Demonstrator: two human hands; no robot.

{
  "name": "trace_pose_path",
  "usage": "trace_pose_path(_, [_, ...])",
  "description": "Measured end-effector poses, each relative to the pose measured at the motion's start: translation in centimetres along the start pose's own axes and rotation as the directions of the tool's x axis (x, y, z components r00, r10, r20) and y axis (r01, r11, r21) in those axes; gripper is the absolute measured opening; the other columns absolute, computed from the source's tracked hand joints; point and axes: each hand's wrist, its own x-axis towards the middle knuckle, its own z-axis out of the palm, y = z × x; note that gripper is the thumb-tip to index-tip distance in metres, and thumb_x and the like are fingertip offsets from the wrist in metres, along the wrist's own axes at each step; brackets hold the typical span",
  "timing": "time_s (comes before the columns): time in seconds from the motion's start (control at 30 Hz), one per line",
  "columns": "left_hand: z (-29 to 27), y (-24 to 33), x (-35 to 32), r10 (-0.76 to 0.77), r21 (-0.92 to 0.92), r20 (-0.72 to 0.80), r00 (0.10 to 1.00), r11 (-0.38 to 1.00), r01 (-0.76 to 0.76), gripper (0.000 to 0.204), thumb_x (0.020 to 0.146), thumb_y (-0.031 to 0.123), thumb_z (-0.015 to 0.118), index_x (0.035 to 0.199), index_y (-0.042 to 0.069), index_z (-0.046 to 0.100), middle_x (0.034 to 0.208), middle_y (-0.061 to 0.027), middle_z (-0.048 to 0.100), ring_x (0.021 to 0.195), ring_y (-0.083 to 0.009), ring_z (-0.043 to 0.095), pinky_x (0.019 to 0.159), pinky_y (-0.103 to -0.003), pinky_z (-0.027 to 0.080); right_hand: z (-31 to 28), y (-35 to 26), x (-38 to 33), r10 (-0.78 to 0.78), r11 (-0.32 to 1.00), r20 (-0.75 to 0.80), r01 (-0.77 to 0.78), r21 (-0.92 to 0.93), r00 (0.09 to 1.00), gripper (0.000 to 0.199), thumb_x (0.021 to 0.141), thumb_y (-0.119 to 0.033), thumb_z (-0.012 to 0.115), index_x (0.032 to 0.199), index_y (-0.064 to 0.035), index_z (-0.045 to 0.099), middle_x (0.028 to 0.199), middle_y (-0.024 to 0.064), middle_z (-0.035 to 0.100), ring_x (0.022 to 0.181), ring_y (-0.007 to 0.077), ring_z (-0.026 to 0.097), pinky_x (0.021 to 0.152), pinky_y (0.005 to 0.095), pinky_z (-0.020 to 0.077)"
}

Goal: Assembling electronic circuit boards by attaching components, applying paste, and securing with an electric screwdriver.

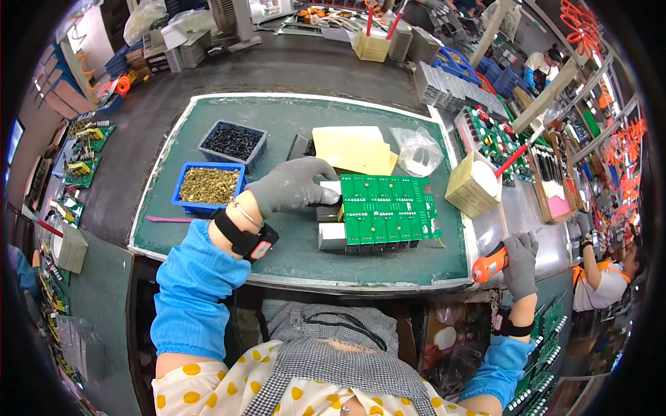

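A green circuit board (388,211) lies on the green work mat, with white and dark blocks along its left edge. My left hand (295,186), in a grey glove, grips the board's upper left end, thumb and fingers around a block there; the fingertips are partly hidden. Away to the right, past the mat's edge, my right hand (520,265), gloved too, is closed around an orange power screwdriver (490,265). Just left of my left hand stands a blue bin (243,182) of brass-coloured screws. Behind it is a grey-blue bin (255,163) of black screws.
Yellow paper sheets (350,148) and a clear plastic bag (417,152) lie behind the board. At the right stand a cream box (472,186) with a red-handled tool and more populated boards (485,142). A pink stick (170,220) lies at the mat's left. Co-workers sit at the far right.
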Motion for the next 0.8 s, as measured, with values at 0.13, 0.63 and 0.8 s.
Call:
trace_pose_path(0.13, [0.5, -0.7, 0.2, 0.009, -0.118, 0.044, 0.999, 0.993, -0.004, 0.044, 0.083, 0.023, 0.076, 0.118, 0.002, 0.062, 0.110, -0.0130, 0.066, 0.104, -0.0231, 0.062, 0.093, -0.033, 0.047, 2.0, 1.6, -0.2, 0.010, 0.994, 0.096, 0.001, -0.109, 0.995, 0.038, 0.073, -0.006, 0.064, 0.110, -0.0106, 0.061, 0.113, 0.0084, 0.060, 0.115, 0.0322, 0.053, 0.110, 0.0508, 0.0304])
trace_pose_path(0.63, [-0.1, -0.3, 0.3, 0.007, -0.197, 0.160, 0.987, 0.980, 0.025, 0.048, 0.086, 0.023, 0.072, 0.125, -0.001, 0.058, 0.115, -0.0150, 0.065, 0.109, -0.0224, 0.059, 0.097, -0.034, 0.046, -2.2, -13.1, 11.7, -0.192, 0.813, -0.236, 0.289, 0.505, 0.953, 0.040, 0.079, -0.010, 0.067, 0.117, -0.0049, 0.058, 0.120, 0.0134, 0.060, 0.120, 0.0352, 0.052, 0.102, 0.0447, 0.0420])
trace_pose_path(0.8, [-0.5, -0.2, 0.7, 0.029, -0.163, 0.212, 0.977, 0.987, 0.006, 0.049, 0.087, 0.025, 0.072, 0.126, -0.001, 0.058, 0.116, -0.0159, 0.065, 0.110, -0.0230, 0.060, 0.097, -0.034, 0.046, -1.3, -13.0, 11.3, -0.173, 0.814, -0.193, 0.250, 0.525, 0.966, 0.032, 0.082, -0.010, 0.065, 0.113, -0.0042, 0.059, 0.116, 0.0134, 0.061, 0.117, 0.0347, 0.054, 0.100, 0.0448, 0.0423])
